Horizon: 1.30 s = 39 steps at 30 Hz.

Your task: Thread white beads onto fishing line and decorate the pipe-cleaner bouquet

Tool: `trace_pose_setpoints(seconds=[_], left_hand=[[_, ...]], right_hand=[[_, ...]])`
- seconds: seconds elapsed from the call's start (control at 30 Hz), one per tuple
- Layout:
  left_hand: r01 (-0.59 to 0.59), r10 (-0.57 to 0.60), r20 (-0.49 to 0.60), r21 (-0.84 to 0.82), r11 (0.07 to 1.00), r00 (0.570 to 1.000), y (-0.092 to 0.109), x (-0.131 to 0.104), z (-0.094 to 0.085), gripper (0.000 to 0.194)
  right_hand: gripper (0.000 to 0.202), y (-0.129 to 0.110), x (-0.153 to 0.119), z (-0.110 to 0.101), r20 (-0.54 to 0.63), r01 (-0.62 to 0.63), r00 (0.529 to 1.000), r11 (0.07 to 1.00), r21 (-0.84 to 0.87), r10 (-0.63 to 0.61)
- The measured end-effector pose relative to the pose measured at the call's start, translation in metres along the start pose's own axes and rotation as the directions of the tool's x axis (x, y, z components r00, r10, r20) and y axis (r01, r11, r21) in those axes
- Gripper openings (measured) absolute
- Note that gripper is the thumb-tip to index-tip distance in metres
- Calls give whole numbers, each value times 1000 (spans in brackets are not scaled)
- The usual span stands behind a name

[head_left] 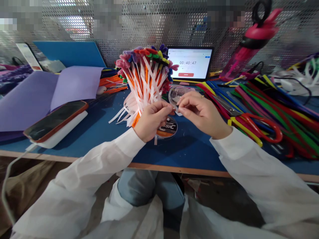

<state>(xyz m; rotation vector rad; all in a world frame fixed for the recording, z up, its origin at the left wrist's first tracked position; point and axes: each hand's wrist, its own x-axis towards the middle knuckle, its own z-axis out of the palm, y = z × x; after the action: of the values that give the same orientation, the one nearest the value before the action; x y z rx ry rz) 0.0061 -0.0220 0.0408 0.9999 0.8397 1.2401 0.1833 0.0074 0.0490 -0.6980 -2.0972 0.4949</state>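
A bundle of fuzzy pipe-cleaner flowers [149,73] in many colours, with orange stems and white ribbon strips, stands on the table just behind my left hand. My left hand [154,120] is closed in a pinch beside the stems; what its fingers hold is too small to make out. A short pale strip [156,139] shows below it. My right hand [199,111] is also pinched, a little apart from the left, and its fingertips hide what they grip. Near them lies a clear round roll [171,96]. A round black-and-orange labelled disc [168,128] lies under my left hand.
Orange-handled scissors [261,127] lie on loose pipe cleaners [281,109] at the right. A tablet [189,63] showing a timer leans at the back, with a pink bottle [249,46] beyond. At left are a phone [57,119] and purple sheets [74,84].
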Motion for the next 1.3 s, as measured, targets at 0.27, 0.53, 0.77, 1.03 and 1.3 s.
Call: trace_pose_setpoints(seconds=[0.27, 0.53, 0.77, 1.03, 1.3], left_hand=[[19, -19, -8, 2, 1000, 1000, 1, 1, 1, 12], [10, -10, -22, 12, 1000, 1000, 1, -1, 2, 13], [-5, 5, -20, 9, 1000, 1000, 0, 0, 2, 14], [-4, 5, -25, 29, 1000, 1000, 1, -1, 3, 15], [-15, 15, -10, 27, 1000, 1000, 0, -1, 1, 14]], right_hand=[[13, -1, 0, 6, 73, -214, 977, 921, 325, 201], [10, 3, -1, 9, 59, -224, 974, 894, 388, 218], [12, 3, -1, 10, 66, -216, 976, 892, 397, 207], [10, 3, -1, 9, 69, -212, 977, 894, 395, 201], [9, 3, 0, 8, 54, -217, 975, 882, 418, 214]])
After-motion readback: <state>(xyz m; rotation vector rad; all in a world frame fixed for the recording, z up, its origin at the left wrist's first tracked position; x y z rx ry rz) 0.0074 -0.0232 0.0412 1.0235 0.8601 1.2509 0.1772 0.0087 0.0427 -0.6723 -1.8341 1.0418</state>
